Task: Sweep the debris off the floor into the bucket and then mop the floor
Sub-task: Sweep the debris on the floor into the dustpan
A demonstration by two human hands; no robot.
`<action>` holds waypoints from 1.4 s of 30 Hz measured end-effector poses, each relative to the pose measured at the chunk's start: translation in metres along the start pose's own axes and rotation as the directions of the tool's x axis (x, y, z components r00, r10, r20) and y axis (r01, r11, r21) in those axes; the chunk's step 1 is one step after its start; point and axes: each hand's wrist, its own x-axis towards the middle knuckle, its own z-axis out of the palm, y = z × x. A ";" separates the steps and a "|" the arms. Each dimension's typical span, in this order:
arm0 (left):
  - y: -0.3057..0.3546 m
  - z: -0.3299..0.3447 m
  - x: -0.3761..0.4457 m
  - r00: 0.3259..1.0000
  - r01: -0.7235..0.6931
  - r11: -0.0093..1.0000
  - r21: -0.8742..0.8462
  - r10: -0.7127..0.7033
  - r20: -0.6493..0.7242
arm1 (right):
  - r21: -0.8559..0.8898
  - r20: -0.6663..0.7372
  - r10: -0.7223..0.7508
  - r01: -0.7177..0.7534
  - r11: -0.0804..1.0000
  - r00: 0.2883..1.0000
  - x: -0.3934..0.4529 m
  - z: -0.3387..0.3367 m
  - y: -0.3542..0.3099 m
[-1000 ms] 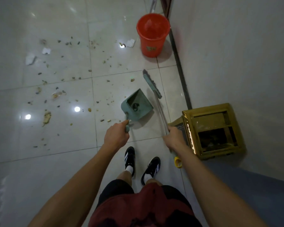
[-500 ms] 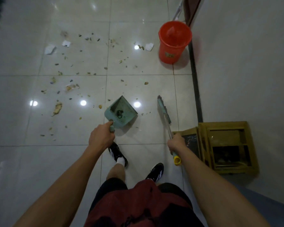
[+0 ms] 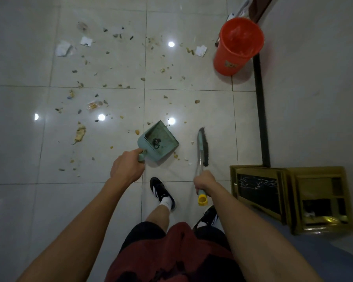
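1. Glossy pale floor tiles [image 3: 192, 98] run up to a grey wall on the right, ceiling lights mirrored in them, with a gold-framed stand [image 3: 293, 200] at the wall's foot.
2. Debris [image 3: 102, 84], made up of pebble-like bits, torn paper and food scraps, lies scattered ahead and mostly to the left of the hands; a few crumbs sit just beside the dustpan.
3. Left hand [image 3: 128, 167] grips the handle of a teal dustpan [image 3: 158, 143], its mouth angled forward and right, a small dark clump already inside.
4. Right hand [image 3: 204, 183] is wrapped round the metal shaft of a broom [image 3: 202, 147], yellow cap just behind the fist; the brush head's long axis points away from the person, roughly parallel to the wall.
5. Left hand is nearer the main spread; the broom likely has to swing left across it.
6. Orange bucket [image 3: 236, 49] stands far right against the wall, well apart from the dustpan.
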 end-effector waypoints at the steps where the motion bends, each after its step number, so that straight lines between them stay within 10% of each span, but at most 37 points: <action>1: -0.006 -0.004 0.005 1.000 -0.008 1.000 0.008 0.008 0.004 | 0.049 0.014 -0.017 0.016 0.999 1.000 -0.001 0.009 -0.013; 16: -0.046 -0.034 0.011 0.999 0.018 0.999 0.039 -0.016 -0.029 | 0.401 0.118 -0.082 0.028 0.916 0.990 -0.002 0.039 -0.070; 42: -0.052 -0.010 -0.091 0.992 -0.125 0.989 0.082 0.126 -0.005 | 0.315 -0.069 0.077 -0.051 0.948 0.995 -0.041 0.113 0.135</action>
